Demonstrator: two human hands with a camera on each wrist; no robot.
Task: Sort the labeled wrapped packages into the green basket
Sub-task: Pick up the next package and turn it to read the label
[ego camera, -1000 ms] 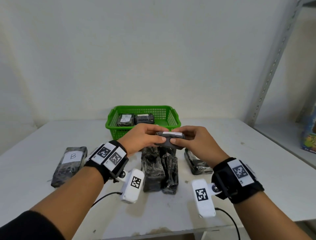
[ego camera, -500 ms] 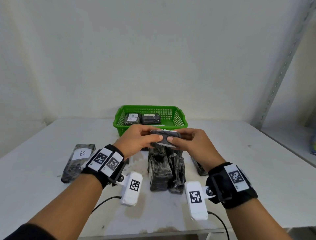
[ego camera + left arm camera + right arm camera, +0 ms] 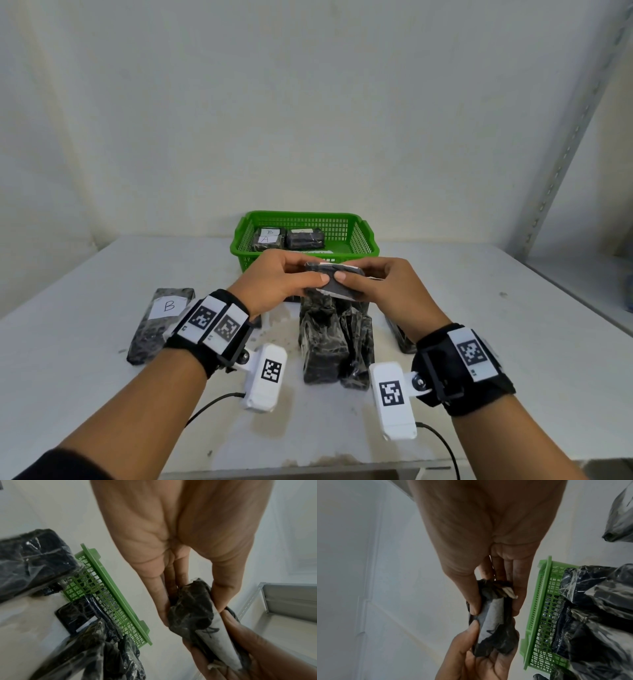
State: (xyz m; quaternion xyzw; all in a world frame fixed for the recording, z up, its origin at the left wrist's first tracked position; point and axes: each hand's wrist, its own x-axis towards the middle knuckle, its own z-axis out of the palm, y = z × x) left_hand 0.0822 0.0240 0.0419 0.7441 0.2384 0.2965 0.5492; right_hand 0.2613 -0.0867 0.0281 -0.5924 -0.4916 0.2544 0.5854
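**Both hands held one wrapped package above the table, in front of the green basket**

The left hand (image 3: pixel 274 281) and the right hand (image 3: pixel 383 291) met over the middle of the white table (image 3: pixel 479 308), each gripping an end of the same black-wrapped package (image 3: pixel 334 281). Thumbs sat on top and fingers curled underneath, so both hands were clamped on it from opposite sides. In the left wrist view the package (image 3: pixel 193 609) showed a white paper label with dark handwriting, the letter too smeared to read; the right wrist view showed the same label facing the thumbs (image 3: pixel 474 608).

The held package hung clear of the tabletop, just in front of the green basket (image 3: pixel 363 236) and above a pair of upright black-wrapped packages (image 3: pixel 334 342) that stood side by side, touching each other. Inside the basket lay a stack of packages (image 3: pixel 269 236) at the left, with labels reading B and A, and beside it another dark package (image 3: pixel 305 238) whose label could not be read.

On the table to the left lay a long package labelled B (image 3: pixel 161 322), flat and well apart from the standing pair. Another black package (image 3: pixel 399 334) lay to the right, mostly hidden behind the right wrist. A grey metal shelf upright (image 3: pixel 575 137) rose at the right edge of the scene.
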